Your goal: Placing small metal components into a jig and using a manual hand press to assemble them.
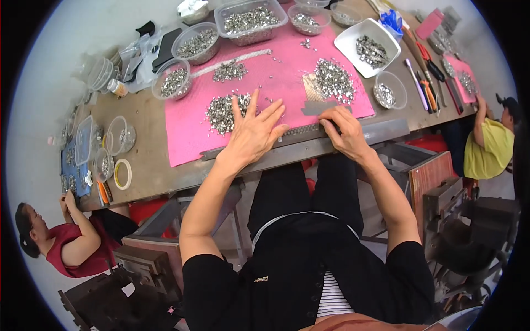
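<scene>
Brown workbench (148, 122): overlaid by pink mat (185, 135) | long metal bar (301, 131): laid along mat's near edge | left hand (255, 131): held open, fingers spread by left heap of small metal pieces (220, 117) | right hand (346, 134): fingers curled at bar; whether anything is pinched cannot be told | right heap (334, 80): piled beyond right hand

From my remote seat I am seeing bright pink colouring the mat (182, 132), while brown is showing on the tabletop (149, 127). Silver-grey is glinting off the metal pieces (221, 113), and duller grey is marking the dotted metal strip (301, 132). White is brightening the tray (349, 43); blue is tinting the crumpled plastic (392, 23). Black-and-white stripes are crossing my shirt (334, 295). Co-workers' tops are showing yellow-green (488, 150) and dark red (74, 248).
</scene>
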The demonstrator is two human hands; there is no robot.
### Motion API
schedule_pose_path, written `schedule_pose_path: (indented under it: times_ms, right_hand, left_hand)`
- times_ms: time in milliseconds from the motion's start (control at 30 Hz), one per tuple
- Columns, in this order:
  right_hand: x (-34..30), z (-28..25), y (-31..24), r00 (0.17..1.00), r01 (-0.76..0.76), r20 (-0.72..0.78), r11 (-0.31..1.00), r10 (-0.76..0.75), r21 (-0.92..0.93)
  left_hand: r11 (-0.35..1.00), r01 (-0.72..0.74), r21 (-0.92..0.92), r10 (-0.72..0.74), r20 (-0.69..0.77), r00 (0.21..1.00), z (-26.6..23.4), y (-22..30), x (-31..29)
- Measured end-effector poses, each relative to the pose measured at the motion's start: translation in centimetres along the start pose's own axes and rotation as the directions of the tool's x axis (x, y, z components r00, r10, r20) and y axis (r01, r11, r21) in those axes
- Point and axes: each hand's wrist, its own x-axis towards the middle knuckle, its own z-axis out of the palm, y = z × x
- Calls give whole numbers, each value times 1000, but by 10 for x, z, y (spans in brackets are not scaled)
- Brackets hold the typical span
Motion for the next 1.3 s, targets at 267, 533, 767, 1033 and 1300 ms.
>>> schedule_pose_path:
  times_ms: [267,533,767,1033,1300]
  right_hand:
    - [58,19,14,989,142,42,987,-139,-77]
    - [97,66,24,934,167,350,951,-69,-259]
    - [100,65,5,927,189,331,982,-178,-4]
    - [96,69,3,897,208,422,969,-133,-137]
    - [93,67,6,872,306,437,942,-219,-139]
  left_hand:
    - [991,127,-39,-129,-39,991,-6,-12,-10]
    - [975,215,-57,-218,-47,975,-19,-21,-13]
    - [923,344,-171,-375,-199,906,-19,-50,-5]
    - [958,241,-158,-275,-257,926,-8,-47,15]
    - [972,131,-193,-158,-134,978,6,-37,25]
